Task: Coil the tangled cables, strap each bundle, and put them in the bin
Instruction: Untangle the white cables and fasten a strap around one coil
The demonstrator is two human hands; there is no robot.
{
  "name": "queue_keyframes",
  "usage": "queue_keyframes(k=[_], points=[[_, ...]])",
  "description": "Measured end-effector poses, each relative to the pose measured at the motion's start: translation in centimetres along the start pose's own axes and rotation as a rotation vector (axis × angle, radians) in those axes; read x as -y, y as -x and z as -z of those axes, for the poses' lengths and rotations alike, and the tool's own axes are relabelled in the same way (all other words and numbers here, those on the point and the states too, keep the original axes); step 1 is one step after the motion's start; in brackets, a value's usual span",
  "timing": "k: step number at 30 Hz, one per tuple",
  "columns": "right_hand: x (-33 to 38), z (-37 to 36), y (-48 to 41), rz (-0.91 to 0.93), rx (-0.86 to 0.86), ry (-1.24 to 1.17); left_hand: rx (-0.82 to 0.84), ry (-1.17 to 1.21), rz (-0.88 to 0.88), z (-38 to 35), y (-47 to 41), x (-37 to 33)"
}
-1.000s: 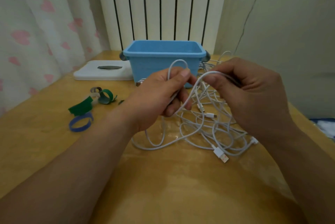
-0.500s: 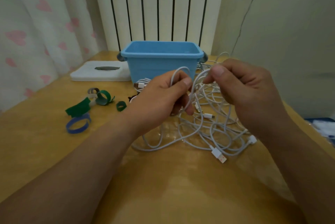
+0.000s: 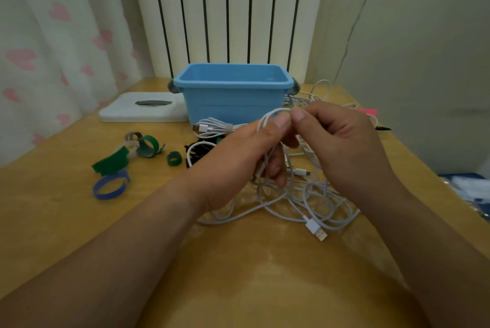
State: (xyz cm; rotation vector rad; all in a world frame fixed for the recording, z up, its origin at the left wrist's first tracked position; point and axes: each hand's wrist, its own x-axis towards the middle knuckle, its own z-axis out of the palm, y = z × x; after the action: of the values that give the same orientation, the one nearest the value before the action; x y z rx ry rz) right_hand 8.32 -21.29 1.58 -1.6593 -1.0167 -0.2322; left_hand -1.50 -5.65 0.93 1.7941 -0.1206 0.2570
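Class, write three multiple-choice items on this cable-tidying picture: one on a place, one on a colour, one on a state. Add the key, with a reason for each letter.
1. The strapped white bundle lies:
A. on the table, in front of the blue bin
B. inside the bin
C. on the floor

2. The strap ring nearest the person is:
A. red
B. blue
C. yellow

3. The left hand and right hand:
A. lie flat on the table
B. lift the bin
C. both pinch a white cable loop

Key: 1 A, the bundle rests on the wood against the bin's front wall. 2 B, its band is plainly blue. 3 C, thumbs and fingertips meet on the loop.
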Motion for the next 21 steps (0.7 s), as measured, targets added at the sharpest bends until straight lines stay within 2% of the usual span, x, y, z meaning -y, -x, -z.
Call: queue_keyframes(k=[2,6,12,14,16,21], points=[[0.0,0.0,0.1,0.000,0.008,0.002,0.016,0.027,0.041,-0.1,0.1,0.0],[-0.2,0.1,0.2,0.005,0.021,0.073,-0.010,0.246,0.079,0.5,-0.1,-0.3],[-1.3,0.8,-0.2,0.001,0.057,0.288,-0.341,0.447,-0.112,3.1,-0.5,-0.9],[-1.3,0.9,-0.1,0.014,0.031,0.254,-0.416,0.526,-0.129,3.3,-0.7,-0.7],[-1.0,0.7,0.2,0.034,0.040,0.207,-0.430,0.545,-0.087,2.5,-1.1,-0.4],[-1.1,-1.1,0.9,0.102,0.195,0.232,-0.373,0.504,-0.018,1.0,-1.6,0.3]])
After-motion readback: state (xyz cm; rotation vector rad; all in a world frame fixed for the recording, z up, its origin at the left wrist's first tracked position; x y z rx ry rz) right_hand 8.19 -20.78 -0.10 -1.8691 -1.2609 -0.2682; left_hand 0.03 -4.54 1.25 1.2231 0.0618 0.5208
